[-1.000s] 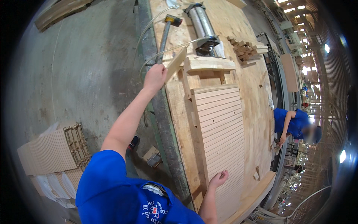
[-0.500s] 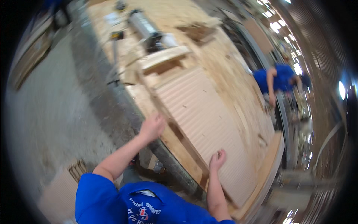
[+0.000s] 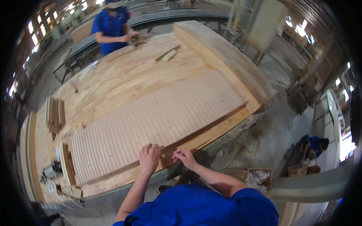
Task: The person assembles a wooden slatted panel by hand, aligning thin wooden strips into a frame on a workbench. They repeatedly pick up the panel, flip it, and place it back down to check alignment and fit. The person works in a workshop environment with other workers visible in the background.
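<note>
A long, pale ribbed wooden panel (image 3: pixel 151 124) lies slantwise on the wooden worktable, with small dark marks or bits across its grooves. My left hand (image 3: pixel 149 158) is at the panel's near edge, fingers apart and slightly bent, the tips over the ribbed surface. Whether it presses on the wood I cannot tell. Close by on the right, my right hand (image 3: pixel 184 157) hovers just off that same edge, its fingers curled together. Anything between those fingers is too small or hidden to make out.
A raised wooden board (image 3: pixel 226 56) borders the table's right end. At the left stand a short wood block (image 3: pixel 67 164), a power tool (image 3: pixel 52 171) and stacked strips (image 3: pixel 55 113). Across the table a co-worker (image 3: pixel 113 28) in blue handles a tool. Another person (image 3: pixel 315 147) crouches at right.
My view has swung round to the right, so the panel now runs across the picture. My hands, wide apart before, have come close together at the panel's near edge.
</note>
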Available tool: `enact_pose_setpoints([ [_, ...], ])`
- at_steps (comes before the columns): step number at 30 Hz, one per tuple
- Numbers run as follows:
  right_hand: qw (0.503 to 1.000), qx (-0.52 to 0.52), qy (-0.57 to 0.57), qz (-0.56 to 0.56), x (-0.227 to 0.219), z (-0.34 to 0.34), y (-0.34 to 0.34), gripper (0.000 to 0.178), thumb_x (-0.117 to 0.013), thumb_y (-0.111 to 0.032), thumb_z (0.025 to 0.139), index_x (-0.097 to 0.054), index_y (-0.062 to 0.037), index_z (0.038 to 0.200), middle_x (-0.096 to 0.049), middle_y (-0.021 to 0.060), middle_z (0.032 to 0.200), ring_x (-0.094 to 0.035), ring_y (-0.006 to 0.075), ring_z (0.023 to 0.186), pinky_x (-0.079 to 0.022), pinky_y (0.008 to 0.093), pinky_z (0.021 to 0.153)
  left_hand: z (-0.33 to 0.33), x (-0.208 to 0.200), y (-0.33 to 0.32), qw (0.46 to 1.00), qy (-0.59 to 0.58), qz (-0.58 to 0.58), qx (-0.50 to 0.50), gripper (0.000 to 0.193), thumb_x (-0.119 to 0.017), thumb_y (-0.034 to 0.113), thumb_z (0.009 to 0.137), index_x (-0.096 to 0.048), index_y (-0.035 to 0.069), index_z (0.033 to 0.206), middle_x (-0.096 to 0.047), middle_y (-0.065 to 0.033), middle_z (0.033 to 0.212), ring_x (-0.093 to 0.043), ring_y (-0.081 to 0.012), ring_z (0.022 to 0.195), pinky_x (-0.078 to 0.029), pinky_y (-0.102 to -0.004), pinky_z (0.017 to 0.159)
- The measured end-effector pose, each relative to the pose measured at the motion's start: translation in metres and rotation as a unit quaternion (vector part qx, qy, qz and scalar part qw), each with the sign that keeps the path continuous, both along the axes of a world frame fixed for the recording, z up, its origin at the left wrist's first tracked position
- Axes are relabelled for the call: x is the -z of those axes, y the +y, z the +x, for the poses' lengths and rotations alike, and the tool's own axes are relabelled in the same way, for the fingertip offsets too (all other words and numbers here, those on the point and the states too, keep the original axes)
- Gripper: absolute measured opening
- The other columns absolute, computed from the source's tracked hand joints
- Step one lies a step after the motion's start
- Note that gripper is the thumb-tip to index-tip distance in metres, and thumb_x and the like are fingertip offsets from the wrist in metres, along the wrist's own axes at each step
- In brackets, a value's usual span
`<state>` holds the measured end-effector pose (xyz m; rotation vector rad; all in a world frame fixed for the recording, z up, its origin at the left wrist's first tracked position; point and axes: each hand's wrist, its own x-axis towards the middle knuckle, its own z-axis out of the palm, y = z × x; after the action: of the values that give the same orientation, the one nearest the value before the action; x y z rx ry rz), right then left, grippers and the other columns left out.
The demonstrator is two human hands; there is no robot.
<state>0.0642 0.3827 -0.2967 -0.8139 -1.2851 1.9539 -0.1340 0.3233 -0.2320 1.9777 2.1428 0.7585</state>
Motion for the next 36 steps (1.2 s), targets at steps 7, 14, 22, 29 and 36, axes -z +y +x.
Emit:
enact_pose_setpoints([
  [7, 0.96, 0.056, 0.045, -0.271, 0.0, 0.061, 0.051, 0.023, -0.054, -0.019, 0.091, -0.051, -0.0026, 0.107, -0.061, 0.009, 0.1, -0.064, 0.0189, 0.086, -0.052, 0.0314, 0.073, 0.056, 0.037, 0.061, 0.978, 0.17, -0.055, -0.11, 0.048, -0.051, 0.038, 0.089, -0.046, 0.015, 0.131, -0.039, -0.0103, 0.139, -0.029, -0.0316, 0.133, -0.018, -0.0519, 0.107],
  [14, 0.959, 0.007, 0.053, -0.278, 0.019, 0.066, 0.1, 0.026, -0.062, -0.03, 0.086, -0.051, -0.0102, 0.099, -0.061, 0.0029, 0.094, -0.063, 0.0154, 0.089, -0.049, 0.0329, 0.075, 0.076, 0.018, 0.082, 0.965, 0.21, -0.131, -0.085, 0.051, -0.039, 0.036, 0.092, -0.038, 0.01, 0.136, -0.031, -0.0141, 0.143, -0.023, -0.0347, 0.134, -0.014, -0.0509, 0.109],
  [22, 0.934, -0.043, 0.067, -0.347, 0.023, 0.072, 0.102, 0.024, -0.062, -0.029, 0.085, -0.051, -0.0098, 0.095, -0.062, 0.0023, 0.096, -0.064, 0.0157, 0.092, -0.049, 0.0315, 0.074, 0.089, 0.023, 0.096, 0.966, 0.193, -0.133, -0.112, 0.051, -0.041, 0.032, 0.092, -0.036, 0.008, 0.137, -0.03, -0.016, 0.142, -0.023, -0.0357, 0.133, -0.016, -0.0501, 0.108],
  [29, 0.925, 0.023, 0.088, -0.369, 0.027, 0.054, 0.094, 0.022, -0.058, -0.025, 0.087, -0.054, -0.0074, 0.099, -0.062, 0.0066, 0.098, -0.063, 0.0198, 0.096, -0.05, 0.0335, 0.076, 0.06, 0.008, 0.089, 0.981, 0.153, -0.101, -0.063, 0.046, -0.056, 0.028, 0.085, -0.048, 0.01, 0.127, -0.044, -0.0135, 0.131, -0.037, -0.0339, 0.124, -0.028, -0.0466, 0.103],
  [36, 0.924, 0.066, 0.093, -0.366, 0.009, 0.002, 0.056, 0.03, -0.052, -0.028, 0.089, -0.052, -0.005, 0.109, -0.058, 0.0114, 0.108, -0.056, 0.0259, 0.106, -0.046, 0.0394, 0.083, -0.054, -0.006, 0.01, 0.973, 0.127, -0.013, -0.19, 0.02, -0.061, 0.021, 0.079, -0.064, 0.014, 0.097, -0.056, -0.0109, 0.113, -0.05, -0.0305, 0.108, -0.04, -0.0439, 0.092],
])
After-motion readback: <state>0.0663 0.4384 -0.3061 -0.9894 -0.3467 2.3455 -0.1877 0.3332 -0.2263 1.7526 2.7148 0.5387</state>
